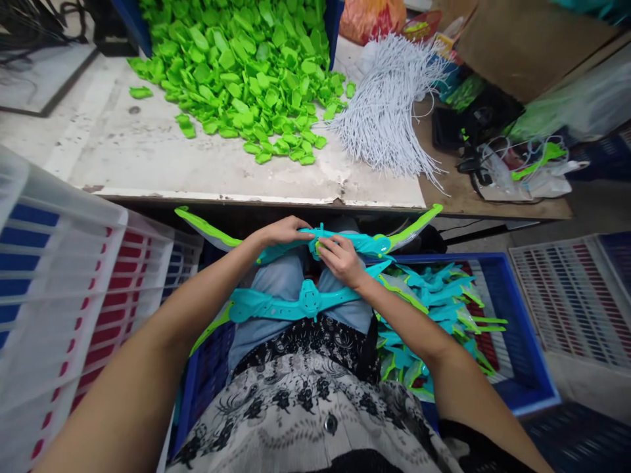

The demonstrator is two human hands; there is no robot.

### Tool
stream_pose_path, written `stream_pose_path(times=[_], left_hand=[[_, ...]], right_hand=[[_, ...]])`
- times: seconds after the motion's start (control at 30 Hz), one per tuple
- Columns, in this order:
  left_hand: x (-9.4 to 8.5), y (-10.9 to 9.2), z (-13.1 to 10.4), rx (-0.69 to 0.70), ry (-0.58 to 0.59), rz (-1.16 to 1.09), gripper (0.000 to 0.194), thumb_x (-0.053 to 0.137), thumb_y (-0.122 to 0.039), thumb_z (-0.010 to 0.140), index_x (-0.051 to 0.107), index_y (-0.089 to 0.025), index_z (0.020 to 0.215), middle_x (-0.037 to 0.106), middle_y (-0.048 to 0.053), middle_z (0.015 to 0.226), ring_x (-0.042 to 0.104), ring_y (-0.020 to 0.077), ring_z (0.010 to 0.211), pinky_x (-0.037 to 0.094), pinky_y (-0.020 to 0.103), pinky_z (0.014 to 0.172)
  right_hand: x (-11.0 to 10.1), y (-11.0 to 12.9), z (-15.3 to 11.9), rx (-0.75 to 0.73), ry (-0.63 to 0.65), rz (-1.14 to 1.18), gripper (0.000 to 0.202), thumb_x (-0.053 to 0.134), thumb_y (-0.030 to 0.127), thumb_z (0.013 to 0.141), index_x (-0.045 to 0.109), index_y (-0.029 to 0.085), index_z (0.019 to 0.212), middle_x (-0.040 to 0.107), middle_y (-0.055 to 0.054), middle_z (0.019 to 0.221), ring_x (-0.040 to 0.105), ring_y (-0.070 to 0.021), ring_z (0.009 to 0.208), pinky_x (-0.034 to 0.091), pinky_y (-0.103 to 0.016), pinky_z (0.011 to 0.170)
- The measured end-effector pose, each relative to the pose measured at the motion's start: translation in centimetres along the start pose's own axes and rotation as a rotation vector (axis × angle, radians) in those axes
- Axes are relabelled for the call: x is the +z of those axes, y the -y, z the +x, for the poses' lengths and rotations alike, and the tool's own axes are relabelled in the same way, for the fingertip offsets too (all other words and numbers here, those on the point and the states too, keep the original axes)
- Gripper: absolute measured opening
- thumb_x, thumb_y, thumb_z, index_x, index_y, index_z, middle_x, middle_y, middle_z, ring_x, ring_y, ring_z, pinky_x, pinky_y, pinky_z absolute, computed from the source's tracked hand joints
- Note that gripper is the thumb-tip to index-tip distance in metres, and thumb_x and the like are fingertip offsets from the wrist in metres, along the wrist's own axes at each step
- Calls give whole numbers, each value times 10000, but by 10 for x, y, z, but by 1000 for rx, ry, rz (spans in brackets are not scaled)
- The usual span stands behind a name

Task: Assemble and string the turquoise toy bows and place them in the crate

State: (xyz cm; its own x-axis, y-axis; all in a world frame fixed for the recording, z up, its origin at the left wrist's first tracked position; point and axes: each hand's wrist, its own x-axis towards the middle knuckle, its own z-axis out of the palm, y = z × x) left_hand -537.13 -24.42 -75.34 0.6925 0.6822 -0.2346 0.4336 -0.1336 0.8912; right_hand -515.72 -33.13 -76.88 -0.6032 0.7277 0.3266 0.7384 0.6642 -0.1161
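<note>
Head view: your left hand (290, 230) and right hand (341, 259) clasp the upper turquoise bow (363, 244) near its middle, over your lap (282, 274) — likely light, stiff, slick plastic — so grip that sturdier centre, sparing the thin green tips (430, 215).

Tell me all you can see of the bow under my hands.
The bow looks like plastic: a turquoise body, a round joint near its right end, and curved lime-green tips. A small green piece shows at the middle, by your right hand. It lies crosswise over your knees. Your left hand touches it too, and both partly hide its middle.
</note>
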Motion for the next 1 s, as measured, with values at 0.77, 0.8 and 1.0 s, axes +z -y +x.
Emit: stream_pose_path(times=[0.77, 0.8, 1.0], left_hand=[[21, -9, 11, -37, -157, 359, 524, 580, -651, 635, 632, -137, 719, 512, -7, 562, 462, 135, 552, 269, 245, 517], [20, -8, 10, -26, -141, 333, 533, 580, -657, 632, 629, -134, 718, 511, -9, 566, 460, 133, 557, 273, 243, 519], [14, -4, 10, -34, -81, 258, 536, 623, -640, 600, 622, -119, 724, 505, -25, 581, 430, 116, 574, 286, 234, 531]], right_hand=[[-7, -13, 26, 262, 229, 71, 647, 630, 413, 798, 429, 98, 1327, 559, -162, 1229, 497, -287, 1109, 354, -422, 921], [-6, -12, 23, 241, 171, 75, 621, 624, 407, 804, 446, 88, 1306, 547, -168, 1237, 487, -283, 1125, 362, -412, 932], [-2, -10, 7, 57, -37, 28, 343, 469, 368, 898, 587, 146, 1131, 576, -141, 1153, 495, -253, 1116, 323, -442, 1049]])
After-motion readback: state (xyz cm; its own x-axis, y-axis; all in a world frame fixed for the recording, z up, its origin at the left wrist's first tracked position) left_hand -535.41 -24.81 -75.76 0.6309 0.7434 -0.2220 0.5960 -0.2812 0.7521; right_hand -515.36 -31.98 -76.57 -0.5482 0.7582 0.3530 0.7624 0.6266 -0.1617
